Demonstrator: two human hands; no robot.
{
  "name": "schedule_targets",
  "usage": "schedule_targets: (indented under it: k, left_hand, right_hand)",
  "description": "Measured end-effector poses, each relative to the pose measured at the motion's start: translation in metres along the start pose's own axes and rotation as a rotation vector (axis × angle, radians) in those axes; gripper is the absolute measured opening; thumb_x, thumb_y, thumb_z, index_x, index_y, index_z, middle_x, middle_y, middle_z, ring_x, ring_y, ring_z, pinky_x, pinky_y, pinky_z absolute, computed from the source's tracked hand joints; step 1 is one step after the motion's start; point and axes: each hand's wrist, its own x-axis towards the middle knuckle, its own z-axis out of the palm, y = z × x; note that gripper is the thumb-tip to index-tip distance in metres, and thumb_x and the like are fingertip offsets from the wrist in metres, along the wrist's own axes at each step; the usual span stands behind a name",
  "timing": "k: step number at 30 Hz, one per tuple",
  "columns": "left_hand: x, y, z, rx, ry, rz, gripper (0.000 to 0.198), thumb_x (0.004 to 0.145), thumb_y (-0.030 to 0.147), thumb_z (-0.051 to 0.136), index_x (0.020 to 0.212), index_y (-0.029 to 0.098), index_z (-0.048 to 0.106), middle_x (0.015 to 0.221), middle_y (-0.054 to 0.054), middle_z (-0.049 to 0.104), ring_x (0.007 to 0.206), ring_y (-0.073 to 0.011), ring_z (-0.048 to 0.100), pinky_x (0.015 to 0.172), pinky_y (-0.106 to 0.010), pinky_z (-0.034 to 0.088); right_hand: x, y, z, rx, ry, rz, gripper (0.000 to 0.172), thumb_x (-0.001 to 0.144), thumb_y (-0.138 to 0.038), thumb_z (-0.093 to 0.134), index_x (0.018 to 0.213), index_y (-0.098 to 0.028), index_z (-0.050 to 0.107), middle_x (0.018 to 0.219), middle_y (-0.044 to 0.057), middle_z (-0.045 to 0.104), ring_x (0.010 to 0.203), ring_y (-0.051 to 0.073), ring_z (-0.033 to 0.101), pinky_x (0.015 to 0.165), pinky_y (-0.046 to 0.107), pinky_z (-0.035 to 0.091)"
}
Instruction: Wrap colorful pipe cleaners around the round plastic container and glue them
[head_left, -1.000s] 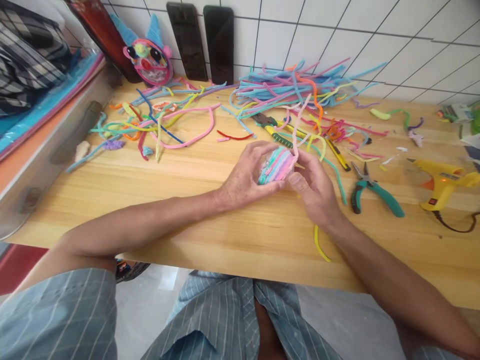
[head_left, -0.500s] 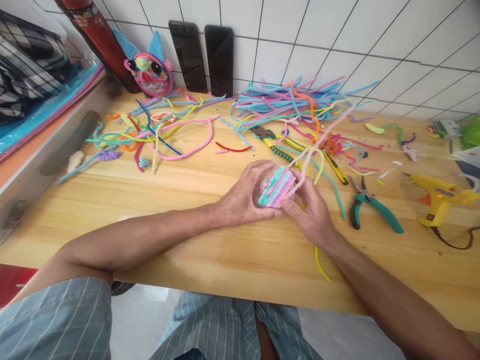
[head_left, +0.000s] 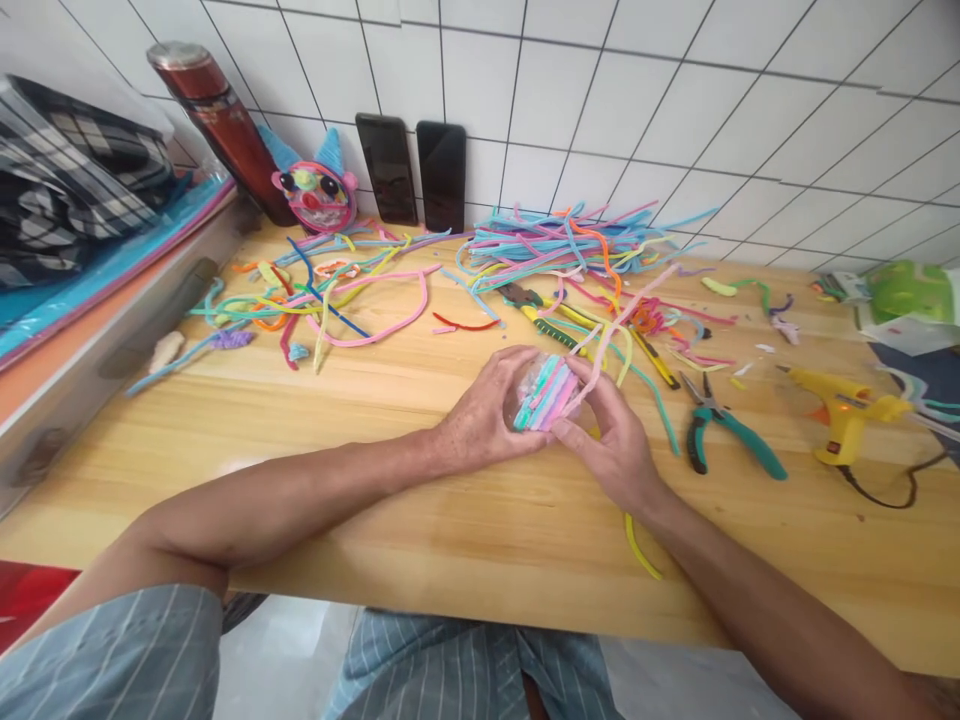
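Between my hands is a small clear cup-like piece point(head_left: 546, 395) wrapped with rows of pipe cleaners in teal, lilac and pink. My left hand point(head_left: 484, 410) curls round its left side, thumb along the lower edge. On the other side, my right hand point(head_left: 611, 440) grips the wrapped piece, thumb at its lower right corner and fingers partly hidden behind. Long pale pink pipe cleaner ends point(head_left: 619, 325) rise from it past my right fingers toward the back right. A yellow pipe cleaner point(head_left: 640, 548) lies under my right wrist.
At the back lies a heap of pipe cleaners point(head_left: 555, 240); more strands point(head_left: 360, 290) spread left. Green-handled pliers point(head_left: 731, 430) and a yellow glue gun point(head_left: 844, 405) are at right. Two phones point(head_left: 441, 178), a red flask point(head_left: 225, 130) and a pipe-cleaner figure point(head_left: 319, 195) stand by the wall.
The view has tilted up a little, showing more wall and the flask's top. Both hands keep their hold on the wrapped piece, with hardly any shift.
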Motion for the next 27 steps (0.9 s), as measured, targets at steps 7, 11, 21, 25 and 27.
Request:
schedule_targets:
  k: [7,11,21,25,27]
  left_hand:
    - [0.0014,-0.0009,-0.0024,-0.029,-0.004,-0.033,0.092,0.09,0.048,0.089,0.165,0.025,0.042,0.158,-0.021,0.059,0.153,-0.0377,0.06,0.126,-0.06,0.057]
    - [0.0037,-0.0028,-0.0047,-0.034,-0.006,0.001,0.092,0.088,0.046,0.092,0.163,0.024,0.045,0.156,-0.021,0.061,0.15,-0.038,0.062,0.125,-0.061,0.057]
    - [0.0081,0.0036,-0.01,0.022,-0.043,-0.036,0.086,0.092,0.046,0.088,0.163,0.021,0.047,0.157,-0.021,0.064,0.151,-0.0371,0.063,0.129,-0.058,0.055]
    - [0.0078,0.0004,-0.0091,0.034,-0.054,-0.022,0.088,0.09,0.041,0.089,0.164,0.022,0.047,0.159,-0.021,0.063,0.152,-0.0383,0.062,0.129,-0.059,0.055]
    - [0.0073,-0.0014,-0.0085,0.041,-0.057,-0.036,0.089,0.089,0.04,0.089,0.164,0.022,0.046,0.159,-0.02,0.063,0.152,-0.0384,0.062,0.129,-0.06,0.055]
  right_hand:
    - [0.0028,-0.0073,0.0009,0.053,0.022,0.042,0.077,0.093,-0.06,0.086,0.159,-0.031,0.06,0.167,0.014,0.063,0.157,0.034,0.06,0.132,0.059,0.05]
    - [0.0046,-0.008,0.0014,0.091,0.021,0.057,0.081,0.091,-0.062,0.087,0.16,-0.03,0.059,0.167,0.015,0.062,0.156,0.035,0.061,0.131,0.058,0.052]
    - [0.0049,-0.0084,0.0026,0.043,0.006,0.066,0.079,0.094,-0.064,0.084,0.161,-0.03,0.061,0.169,0.013,0.061,0.161,0.037,0.055,0.136,0.06,0.043]
    - [0.0048,-0.0067,0.0026,0.03,0.006,0.075,0.078,0.095,-0.064,0.082,0.162,-0.031,0.06,0.17,0.013,0.06,0.163,0.038,0.052,0.138,0.062,0.04]
    - [0.005,-0.0058,0.0029,0.032,0.007,0.075,0.078,0.095,-0.063,0.082,0.162,-0.031,0.06,0.17,0.013,0.061,0.163,0.038,0.053,0.138,0.062,0.04]
